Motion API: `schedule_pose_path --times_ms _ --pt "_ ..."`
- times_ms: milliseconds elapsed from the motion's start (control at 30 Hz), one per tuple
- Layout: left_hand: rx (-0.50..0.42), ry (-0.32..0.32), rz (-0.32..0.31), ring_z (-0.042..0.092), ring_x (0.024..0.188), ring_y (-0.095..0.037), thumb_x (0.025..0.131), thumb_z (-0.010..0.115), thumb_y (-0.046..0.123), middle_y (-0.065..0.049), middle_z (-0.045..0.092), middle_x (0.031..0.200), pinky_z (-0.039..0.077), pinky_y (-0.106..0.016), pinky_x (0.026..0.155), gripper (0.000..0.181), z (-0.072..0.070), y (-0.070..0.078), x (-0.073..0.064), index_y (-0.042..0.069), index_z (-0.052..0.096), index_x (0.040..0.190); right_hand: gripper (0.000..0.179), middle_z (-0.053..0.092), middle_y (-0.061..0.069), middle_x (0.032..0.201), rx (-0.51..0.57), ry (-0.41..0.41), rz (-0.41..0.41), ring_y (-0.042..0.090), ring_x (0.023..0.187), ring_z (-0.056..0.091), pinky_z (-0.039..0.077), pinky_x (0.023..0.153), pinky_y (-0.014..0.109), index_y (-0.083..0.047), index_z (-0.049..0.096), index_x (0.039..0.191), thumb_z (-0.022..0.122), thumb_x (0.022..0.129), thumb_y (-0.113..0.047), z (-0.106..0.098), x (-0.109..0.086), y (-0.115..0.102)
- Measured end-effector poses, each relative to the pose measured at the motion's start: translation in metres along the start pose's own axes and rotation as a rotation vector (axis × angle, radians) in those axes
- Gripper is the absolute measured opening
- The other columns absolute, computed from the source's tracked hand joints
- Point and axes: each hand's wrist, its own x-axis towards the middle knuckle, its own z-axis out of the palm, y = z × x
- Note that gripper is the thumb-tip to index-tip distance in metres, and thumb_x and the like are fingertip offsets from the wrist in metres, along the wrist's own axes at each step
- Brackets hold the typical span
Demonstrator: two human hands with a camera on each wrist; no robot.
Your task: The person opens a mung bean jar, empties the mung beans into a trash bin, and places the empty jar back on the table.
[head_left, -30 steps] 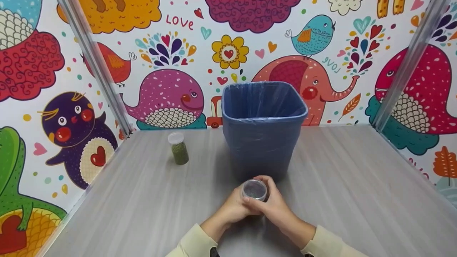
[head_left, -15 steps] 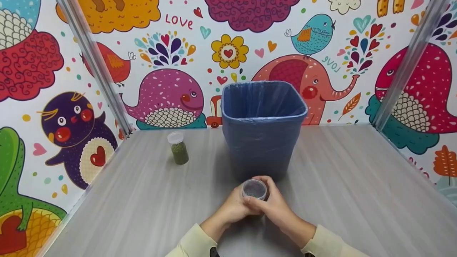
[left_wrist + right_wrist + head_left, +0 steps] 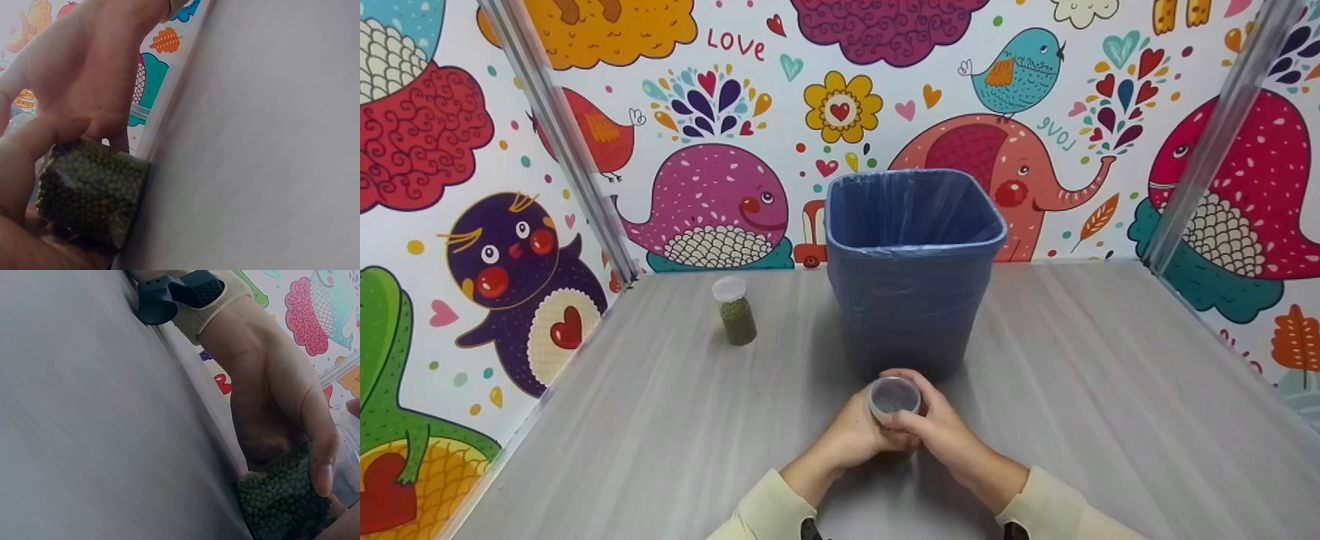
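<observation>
A clear jar of small green beans (image 3: 90,188) stands on the table between the two hands, near the front in the head view. My left hand (image 3: 855,429) wraps round the jar's body, and its thumb presses the side in the right wrist view. My right hand (image 3: 943,424) grips the upper part from the right, thumb on the near side of the transparent lid (image 3: 895,394) and fingers behind it. The beans fill the lower body of the jar; the lid end looks clear. A second bean jar (image 3: 737,319) with a whitish lid stands upright at the back left, untouched.
Directly beyond the hands rises a blue bin (image 3: 911,307) with a clear plastic liner over its rim. The grey wood-grain table (image 3: 660,420) is bounded by cartoon-printed walls (image 3: 840,45) at the back and sides. Metal posts (image 3: 562,150) mark the corners.
My right hand has turned slightly round the lid, its thumb and fingers shifting a little. My left hand and the jar have stayed in place.
</observation>
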Motion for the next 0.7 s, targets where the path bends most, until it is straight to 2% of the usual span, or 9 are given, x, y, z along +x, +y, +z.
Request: schedule_pose_path --times_ms 300,433,600,700 --pt "0.005 0.008 0.008 0.061 0.115 -0.019 0.074 0.092 0.002 -0.006 0.068 0.128 0.049 -0.042 0.104 0.077 0.0000 0.0007 -0.0008 0.003 0.057 0.142 0.069 0.054 0.013 0.148 -0.005 -0.016 -0.011 0.027 0.130 0.052 0.041 0.104 0.040 -0.007 0.048 0.153 0.072 0.088 -0.015 0.0002 -0.0011 -0.0006" --pt "-0.016 0.003 0.014 0.061 0.115 -0.019 0.073 0.092 0.003 -0.007 0.069 0.128 0.050 -0.038 0.103 0.078 -0.0006 0.0001 -0.0006 0.002 0.057 0.142 0.072 0.053 0.014 0.150 0.005 -0.016 -0.012 0.029 0.133 0.051 0.040 0.107 0.040 -0.008 0.046 0.155 0.077 0.091 -0.020 0.0006 -0.0015 -0.0001" --pt "-0.025 -0.001 0.049 0.062 0.114 -0.018 0.071 0.090 0.000 -0.008 0.070 0.128 0.049 -0.032 0.102 0.078 -0.0007 -0.0024 -0.0005 0.001 0.058 0.142 0.084 0.054 0.014 0.149 -0.021 0.048 -0.035 0.027 0.132 0.054 0.040 0.110 0.040 -0.009 0.041 0.154 0.088 0.085 -0.021 0.0031 -0.0023 0.0029" --pt "-0.017 -0.003 0.052 0.062 0.115 -0.017 0.071 0.089 -0.002 -0.007 0.069 0.129 0.048 -0.032 0.103 0.079 -0.0009 -0.0024 -0.0009 0.001 0.058 0.144 0.084 0.057 0.014 0.143 -0.028 0.095 -0.052 0.025 0.127 0.057 0.041 0.109 0.040 -0.007 0.041 0.148 0.091 0.081 -0.017 0.0049 -0.0026 0.0049"
